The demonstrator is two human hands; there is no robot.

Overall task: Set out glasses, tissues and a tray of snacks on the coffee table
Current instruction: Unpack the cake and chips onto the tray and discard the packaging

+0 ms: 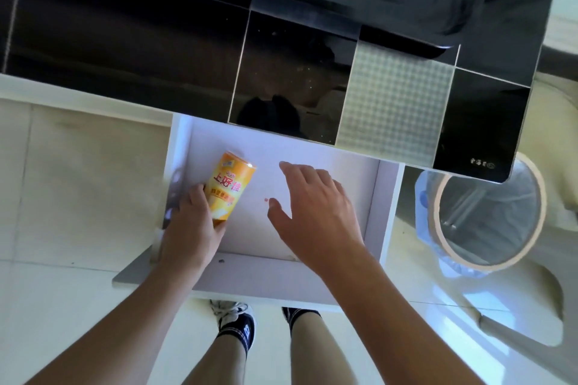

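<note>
two bare forearms reach down from the bottom edge into an open white drawer (373,197) pulled out from under a black glass coffee table (156,40). left hand (190,228) curls round the lower end of an orange snack can (230,187) at the drawer's left side, its long axis pointing away and slightly right. right hand (312,209) hovers just beside it, fingers spread, holding nothing; besides the can only a tiny red speck (266,199) shows inside.

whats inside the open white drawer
Inside the white drawer, only an orange snack can shows, gripped by the left hand. The right hand hovers open above the bare floor. The hands and the black tabletop hide parts.
</note>
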